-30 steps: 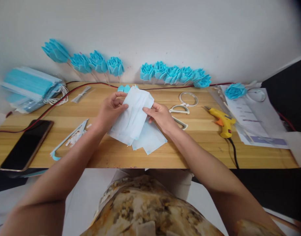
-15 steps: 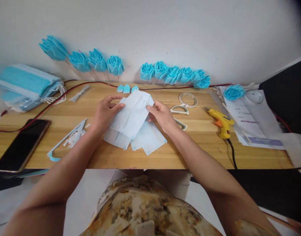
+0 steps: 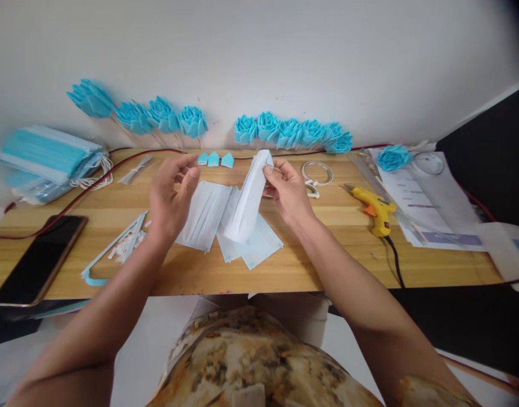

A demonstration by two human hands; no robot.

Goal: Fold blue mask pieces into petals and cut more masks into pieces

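Observation:
Upright over the table, a pale face mask [image 3: 247, 203] without ear loops is pinched near its top right edge by my right hand [image 3: 288, 189]. The mask is seen almost edge-on and curves slightly. My left hand [image 3: 171, 195] is apart from it to the left, fingers loosely spread with nothing in them. Beneath the held mask lie several flat mask pieces, one pleated mask [image 3: 200, 217] at left and a light blue one [image 3: 264, 240] at right. Small blue cut petals [image 3: 227, 160] sit in a row behind my hands.
Blue flowers on sticks [image 3: 289, 133] lean on the wall. A yellow glue gun [image 3: 380, 212] and papers [image 3: 437, 215] lie at right, near a white ring [image 3: 317, 173]. At left are a phone [image 3: 39, 260], a mask stack [image 3: 51, 155], cut strips [image 3: 130, 243] and a red-black cable [image 3: 68, 196].
My left hand has let go of the mask and moved left. The right hand has kept hold and turned the mask more upright, uncovering the pleated mask below.

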